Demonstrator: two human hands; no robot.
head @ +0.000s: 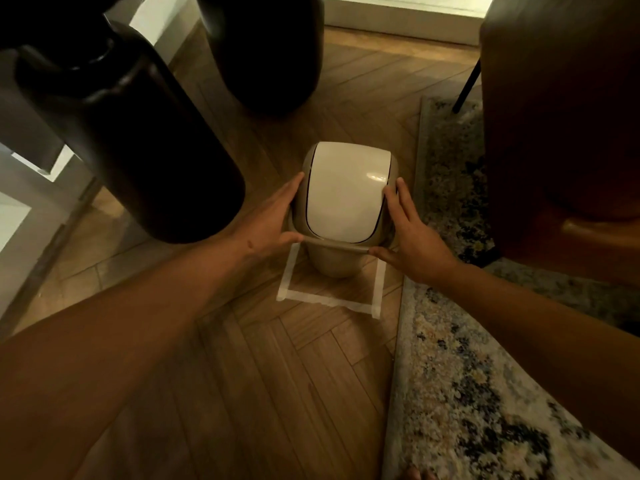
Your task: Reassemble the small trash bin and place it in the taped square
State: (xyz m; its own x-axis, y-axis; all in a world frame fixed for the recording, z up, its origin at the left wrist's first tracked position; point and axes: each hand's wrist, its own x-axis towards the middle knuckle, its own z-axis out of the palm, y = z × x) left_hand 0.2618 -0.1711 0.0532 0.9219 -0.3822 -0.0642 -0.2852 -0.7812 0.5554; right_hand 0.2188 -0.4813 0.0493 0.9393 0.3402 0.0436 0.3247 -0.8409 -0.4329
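Note:
A small beige trash bin [332,261] with a white swing lid [343,192] stands upright on the wooden floor, inside a square of white tape [332,301]. The lid frame sits on top of the bin body. My left hand [273,220] presses against the bin's left side at the lid rim. On the opposite side my right hand [412,237] grips the rim, thumb under its front edge. The far edge of the taped square is hidden behind the bin.
Two tall dark vases [131,133] [270,53] stand to the left and behind the bin. A patterned rug [467,393] lies to the right. A brown chair [561,133] stands at the upper right. A white baseboard [398,15] runs along the back.

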